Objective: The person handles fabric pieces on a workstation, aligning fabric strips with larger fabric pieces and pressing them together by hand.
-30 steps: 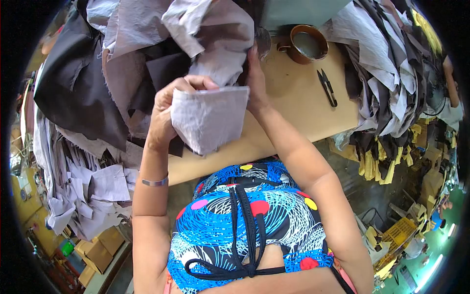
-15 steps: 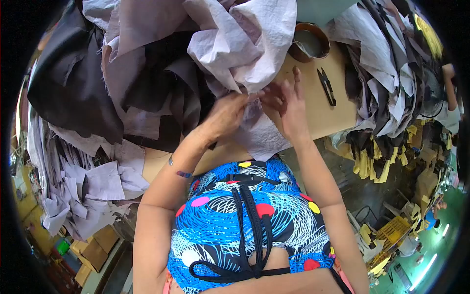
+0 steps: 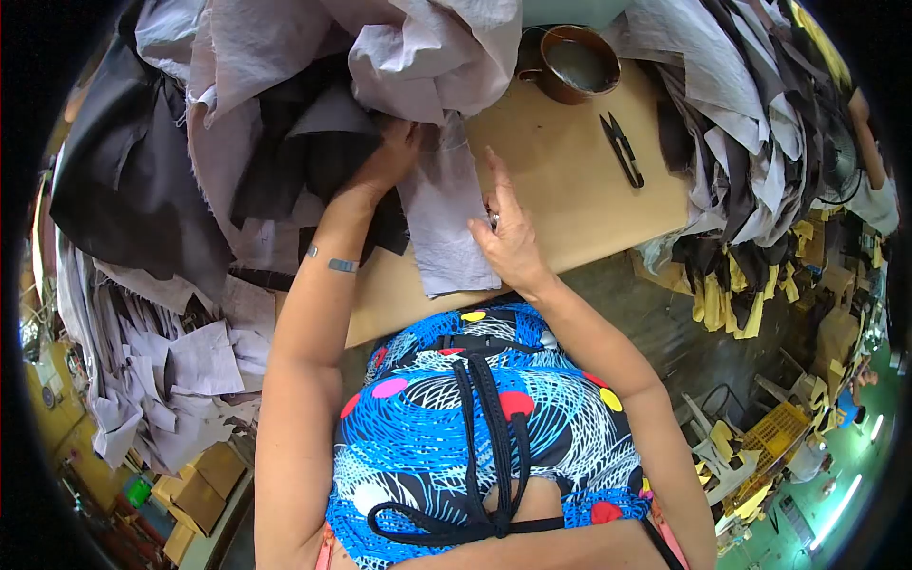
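Note:
A pale lilac fabric piece hangs down over the tan tabletop, its lower end near the table's front edge. My left hand is at the upper left side of this piece, partly under dark and pale cloth, so its fingers are mostly hidden. Beside the right edge of the piece is my right hand, index finger stretched out and the other fingers curled; a small shiny bit shows at the fingers, too small to name. Above both hands bulges a crumpled pale cloth.
A brown mug with liquid stands at the table's back. Black thread snips lie on the tan tabletop. Layered cloth pieces hang at the right; dark cloth is heaped at the left. Another person's arm shows far right.
The pale piece, held up a second ago, now lies lengthwise on the table. My left hand has moved left under cloth, and my right hand has come down and nearer to me.

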